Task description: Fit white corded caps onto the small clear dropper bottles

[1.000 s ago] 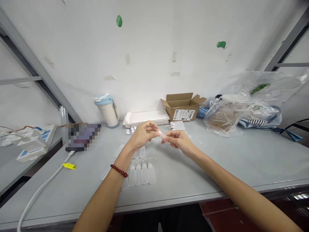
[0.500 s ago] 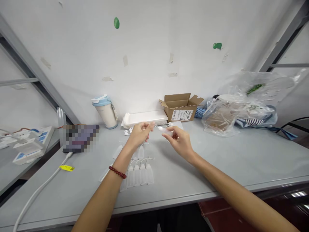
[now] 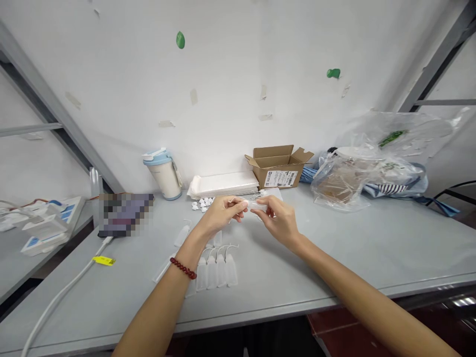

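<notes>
My right hand pinches a small translucent plastic squeeze bottle above the table, lying sideways with its neck towards the left. At that neck end my left hand is closed, thumb and forefinger on a small white piece that looks like the cap; the fingers hide most of it. Below the left forearm, several similar bottles with thin curved spouts lie in a row on the table. More of them are partly covered by the left wrist. Several small white caps sit just behind the left hand.
Behind the hands are a stack of white flat packs and an open cardboard box. A tumbler, a pixelated dark device and its white cable are on the left. A clear plastic bag stands at the right.
My left hand has moved right and slightly down, and its fingers have closed at the neck end of the bottle. My right hand has stayed almost in place with the bottle.
</notes>
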Action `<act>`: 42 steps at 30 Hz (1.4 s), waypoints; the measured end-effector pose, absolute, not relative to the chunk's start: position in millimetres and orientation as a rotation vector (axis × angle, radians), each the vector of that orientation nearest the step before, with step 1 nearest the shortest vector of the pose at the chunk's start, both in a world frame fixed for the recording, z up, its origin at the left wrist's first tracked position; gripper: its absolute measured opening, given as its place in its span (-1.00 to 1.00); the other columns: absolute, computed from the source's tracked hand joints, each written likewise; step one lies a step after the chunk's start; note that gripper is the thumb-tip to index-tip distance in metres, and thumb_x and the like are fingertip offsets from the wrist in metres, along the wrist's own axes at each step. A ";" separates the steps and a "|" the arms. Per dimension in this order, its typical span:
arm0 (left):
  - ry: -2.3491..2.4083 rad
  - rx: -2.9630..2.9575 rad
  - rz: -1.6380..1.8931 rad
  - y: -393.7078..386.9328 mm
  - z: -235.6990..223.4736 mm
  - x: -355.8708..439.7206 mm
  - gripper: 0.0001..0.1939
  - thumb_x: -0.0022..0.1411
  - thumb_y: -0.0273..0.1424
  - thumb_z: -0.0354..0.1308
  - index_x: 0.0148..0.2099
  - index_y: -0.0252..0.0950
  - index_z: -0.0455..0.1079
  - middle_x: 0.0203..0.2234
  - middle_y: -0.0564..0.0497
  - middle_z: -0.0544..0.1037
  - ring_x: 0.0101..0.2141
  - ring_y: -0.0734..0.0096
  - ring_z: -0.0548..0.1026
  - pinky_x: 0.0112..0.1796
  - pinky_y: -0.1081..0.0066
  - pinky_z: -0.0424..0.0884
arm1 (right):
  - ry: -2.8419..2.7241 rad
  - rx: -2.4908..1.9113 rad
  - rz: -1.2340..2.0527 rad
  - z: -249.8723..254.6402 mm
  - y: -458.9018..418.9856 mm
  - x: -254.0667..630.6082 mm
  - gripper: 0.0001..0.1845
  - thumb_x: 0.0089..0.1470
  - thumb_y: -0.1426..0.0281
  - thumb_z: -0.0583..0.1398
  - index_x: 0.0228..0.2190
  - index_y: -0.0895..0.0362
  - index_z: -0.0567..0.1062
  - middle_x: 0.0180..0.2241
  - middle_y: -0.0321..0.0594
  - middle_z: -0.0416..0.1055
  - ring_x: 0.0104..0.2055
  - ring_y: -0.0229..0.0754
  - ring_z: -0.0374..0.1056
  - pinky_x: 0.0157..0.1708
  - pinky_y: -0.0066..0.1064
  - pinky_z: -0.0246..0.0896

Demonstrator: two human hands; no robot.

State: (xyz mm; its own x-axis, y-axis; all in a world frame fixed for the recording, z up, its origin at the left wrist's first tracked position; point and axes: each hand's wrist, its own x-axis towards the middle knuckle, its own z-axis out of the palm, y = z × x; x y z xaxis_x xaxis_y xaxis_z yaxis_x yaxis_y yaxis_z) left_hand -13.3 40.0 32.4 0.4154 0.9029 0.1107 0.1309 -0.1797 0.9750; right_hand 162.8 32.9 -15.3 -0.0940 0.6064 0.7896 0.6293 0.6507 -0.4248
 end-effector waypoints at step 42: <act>0.963 1.901 0.859 38.4 33.1 -15.3 -0.74 0.14 -0.24 0.10 -0.42 -0.35 0.40 -0.53 0.02 0.44 -0.46 0.47 0.37 -0.38 0.44 0.33 | -1.538 -1.053 0.891 -3.1 25.8 158.4 -0.74 -0.01 0.17 0.16 -0.49 0.10 0.30 -0.62 -0.38 0.19 -0.59 -0.34 0.02 -0.60 -0.46 -0.11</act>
State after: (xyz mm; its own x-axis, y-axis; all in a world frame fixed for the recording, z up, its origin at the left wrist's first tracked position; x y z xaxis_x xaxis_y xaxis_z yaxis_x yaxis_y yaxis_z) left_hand -15.3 38.4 33.1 0.4751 0.8566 0.2015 0.2984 -0.3722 0.8789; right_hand 158.4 25.8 -3.1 -0.0921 0.9390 0.3312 0.1802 0.3429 -0.9219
